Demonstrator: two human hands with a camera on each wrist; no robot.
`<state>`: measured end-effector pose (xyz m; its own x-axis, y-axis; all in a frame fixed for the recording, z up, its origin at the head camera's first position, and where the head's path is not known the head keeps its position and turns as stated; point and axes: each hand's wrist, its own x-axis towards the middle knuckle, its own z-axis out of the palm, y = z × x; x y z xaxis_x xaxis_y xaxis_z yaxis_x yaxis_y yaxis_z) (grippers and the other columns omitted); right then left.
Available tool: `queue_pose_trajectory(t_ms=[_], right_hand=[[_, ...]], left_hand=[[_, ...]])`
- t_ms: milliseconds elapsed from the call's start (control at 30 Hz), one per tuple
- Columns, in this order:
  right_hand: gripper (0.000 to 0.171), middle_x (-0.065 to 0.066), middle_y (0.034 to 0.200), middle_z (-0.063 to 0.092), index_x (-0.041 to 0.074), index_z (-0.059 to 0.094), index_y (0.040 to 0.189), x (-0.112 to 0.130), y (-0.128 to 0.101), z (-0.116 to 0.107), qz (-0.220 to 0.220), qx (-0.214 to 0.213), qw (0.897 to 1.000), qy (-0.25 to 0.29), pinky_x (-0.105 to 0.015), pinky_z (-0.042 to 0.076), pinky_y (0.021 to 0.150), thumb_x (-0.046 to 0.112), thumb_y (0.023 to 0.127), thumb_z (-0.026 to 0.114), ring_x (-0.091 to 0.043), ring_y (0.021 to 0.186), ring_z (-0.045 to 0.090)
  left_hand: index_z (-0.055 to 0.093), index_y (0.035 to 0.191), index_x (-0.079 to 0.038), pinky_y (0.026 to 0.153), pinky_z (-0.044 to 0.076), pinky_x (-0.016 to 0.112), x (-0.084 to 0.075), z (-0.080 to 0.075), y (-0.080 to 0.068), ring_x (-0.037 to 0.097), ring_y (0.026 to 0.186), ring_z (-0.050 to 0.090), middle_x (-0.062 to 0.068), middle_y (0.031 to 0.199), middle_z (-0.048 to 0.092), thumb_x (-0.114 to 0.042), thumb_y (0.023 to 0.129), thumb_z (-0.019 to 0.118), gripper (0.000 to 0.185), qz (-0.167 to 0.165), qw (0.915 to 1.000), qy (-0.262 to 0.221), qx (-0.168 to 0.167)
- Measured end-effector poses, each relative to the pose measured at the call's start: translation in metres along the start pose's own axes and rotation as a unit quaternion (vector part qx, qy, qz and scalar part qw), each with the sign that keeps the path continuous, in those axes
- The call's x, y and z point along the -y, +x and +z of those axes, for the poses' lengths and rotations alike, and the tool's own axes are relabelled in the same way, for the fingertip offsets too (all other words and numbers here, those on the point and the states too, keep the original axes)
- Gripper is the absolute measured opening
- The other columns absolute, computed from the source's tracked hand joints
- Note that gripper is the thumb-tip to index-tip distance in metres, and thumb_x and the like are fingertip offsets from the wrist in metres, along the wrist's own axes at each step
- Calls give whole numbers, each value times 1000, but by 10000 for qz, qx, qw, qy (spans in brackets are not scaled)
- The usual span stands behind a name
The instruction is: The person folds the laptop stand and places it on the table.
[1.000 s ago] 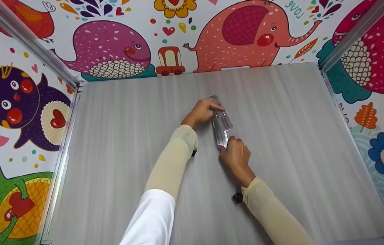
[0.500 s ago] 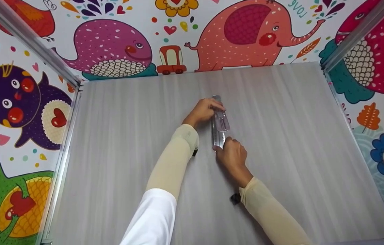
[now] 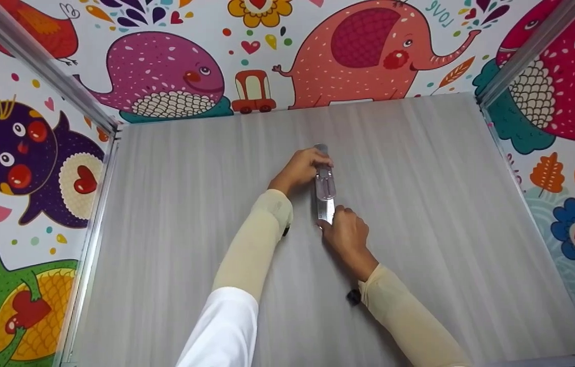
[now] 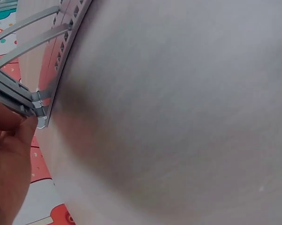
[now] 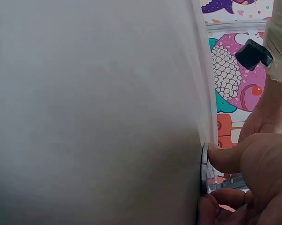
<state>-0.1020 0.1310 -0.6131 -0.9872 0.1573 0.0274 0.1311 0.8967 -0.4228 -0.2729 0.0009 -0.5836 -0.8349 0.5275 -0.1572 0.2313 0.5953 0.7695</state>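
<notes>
A narrow silver folding stand (image 3: 325, 186) lies over the middle of the tabletop, running away from the person. My left hand (image 3: 300, 168) pinches it near the far, hinged end. In the left wrist view, its base strip (image 4: 61, 51) has a row of triangular holes, and two thin struts (image 4: 35, 43) join it to a raised upper part (image 4: 10, 89). Thumb and fingers of my right hand (image 3: 347, 232) grip the near end of the base. From the right wrist, the rounded base end (image 5: 204, 168) shows at the thumb, close against the table.
The wood-grain table (image 3: 190, 204) is bounded by metal rails (image 3: 96, 224) at the sides. Walls with printed cartoon animals, such as an elephant (image 3: 364, 51), stand behind and beside it. A small black device (image 3: 353, 297) is on the right wrist.
The near end of the stand has swung slightly left, and its upper part now lines up with the base instead of angling right. Both hands keep their hold; the right shifted a little left.
</notes>
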Motion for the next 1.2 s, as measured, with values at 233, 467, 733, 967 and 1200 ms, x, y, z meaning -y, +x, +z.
queue_pose_trajectory(t_ms=[233,467,733,967,1200], right_hand=[[38,-13,74,66,3,67,84,-3,1,-4,-110,153,9998,66,-53,50,54,33,76,89,-35,64,65],[40,-11,69,64,7,65,74,-8,4,-7,-214,296,9993,92,-52,47,51,38,75,90,-33,60,63],[36,-5,64,60,13,59,68,-24,10,-12,-397,415,9972,480,-42,40,48,35,82,84,-25,58,57],[37,0,63,55,14,59,67,-31,15,-12,-420,709,9932,828,-32,33,51,36,84,83,-17,58,48],[28,2,66,57,13,67,77,-42,27,-17,-790,994,9848,1186,-32,37,57,35,90,78,-16,62,49]], left_hand=[[75,125,-22,115,42,37,3,0,-13,18,129,59,0,132,67,22,84,51,65,14,9997,94,-240],[75,125,-22,116,42,36,6,9,-19,19,132,58,2,136,67,19,86,54,60,242,9977,291,-557],[66,137,-20,121,35,36,6,21,-25,21,146,46,5,153,54,9,96,51,53,688,9955,446,-465],[63,141,-18,122,33,37,5,23,-32,22,148,43,6,156,51,6,97,53,51,743,9935,601,-624],[45,154,-7,123,30,37,2,24,-50,28,149,41,14,158,46,0,100,52,55,351,9945,435,-885]])
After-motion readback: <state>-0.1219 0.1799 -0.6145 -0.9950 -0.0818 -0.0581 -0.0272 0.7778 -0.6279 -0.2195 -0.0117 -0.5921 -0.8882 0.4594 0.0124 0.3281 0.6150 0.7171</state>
